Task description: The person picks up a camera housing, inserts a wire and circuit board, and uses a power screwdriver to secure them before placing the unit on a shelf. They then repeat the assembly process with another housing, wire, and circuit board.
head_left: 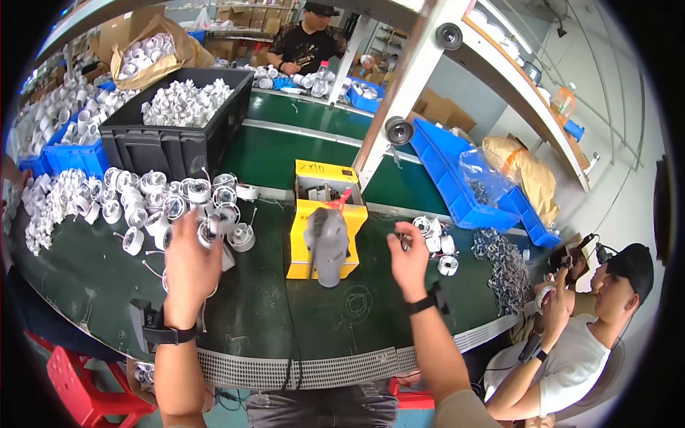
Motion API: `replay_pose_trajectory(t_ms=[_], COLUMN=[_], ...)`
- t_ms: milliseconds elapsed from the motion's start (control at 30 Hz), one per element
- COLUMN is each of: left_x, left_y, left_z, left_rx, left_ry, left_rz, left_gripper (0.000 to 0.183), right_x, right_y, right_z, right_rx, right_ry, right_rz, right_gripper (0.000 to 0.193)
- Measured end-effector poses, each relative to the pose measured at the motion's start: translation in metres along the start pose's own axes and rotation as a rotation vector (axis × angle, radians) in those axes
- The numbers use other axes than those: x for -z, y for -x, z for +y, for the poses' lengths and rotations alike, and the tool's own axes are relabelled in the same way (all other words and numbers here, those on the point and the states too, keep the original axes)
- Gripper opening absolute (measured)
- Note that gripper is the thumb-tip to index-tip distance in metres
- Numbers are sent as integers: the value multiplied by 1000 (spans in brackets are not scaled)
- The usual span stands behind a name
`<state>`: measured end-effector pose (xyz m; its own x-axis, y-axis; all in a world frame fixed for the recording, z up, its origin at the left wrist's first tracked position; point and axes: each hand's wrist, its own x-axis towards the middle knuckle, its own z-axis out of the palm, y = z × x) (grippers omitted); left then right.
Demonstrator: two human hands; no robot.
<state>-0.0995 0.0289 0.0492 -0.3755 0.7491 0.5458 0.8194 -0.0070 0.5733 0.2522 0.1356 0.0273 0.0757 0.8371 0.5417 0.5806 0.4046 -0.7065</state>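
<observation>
With the left hand at the white round fittings on the counter and the right hand well apart, beside a smaller white cluster, both grips hard to tell, lifting fittings one at a time should best avoid snagging.

A pale wall rises at right; a red stool stands lower left; cartons sit behind.

Fittings left of carton, crate behind them, more fittings right, hardware pile farther right, bin behind.
</observation>
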Motion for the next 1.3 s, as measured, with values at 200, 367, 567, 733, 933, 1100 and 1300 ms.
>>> replay_pose_trajectory(t_ms=[200, 367, 567, 733, 933, 1100, 1300], left_x=[11, 3, -34, -48, -33, -36, -49], left_y=[3, 14, 65, 79, 64, 66, 71], left_z=[1, 21, 82, 81, 84, 77, 54], left_rx=[-121, -411, -570, -615, -477, -430, -92], left_ry=[44, 304, 470, 520, 680, 811, 1048], left_rz=[-255, -1154, -517, -546, -557, -632, -868], left_gripper=[20, 17, 56, 59, 56, 55, 55], right_x=[29, 27, 16, -6, 0, 5, 2], right_y=[-19, 2, 77, 107, 64, 63, 66], right_z=[70, 43, -32, -56, -55, -53, -44], right_rx=[130, 159, -675, -408, 380, 96, -260], right_ry=[744, 477, -980, -778, -179, -410, -691], right_rz=[-49, -27, -546, -614, -457, -757, -1020], right_gripper=[26, 18, 22, 35, 25, 26, 24])
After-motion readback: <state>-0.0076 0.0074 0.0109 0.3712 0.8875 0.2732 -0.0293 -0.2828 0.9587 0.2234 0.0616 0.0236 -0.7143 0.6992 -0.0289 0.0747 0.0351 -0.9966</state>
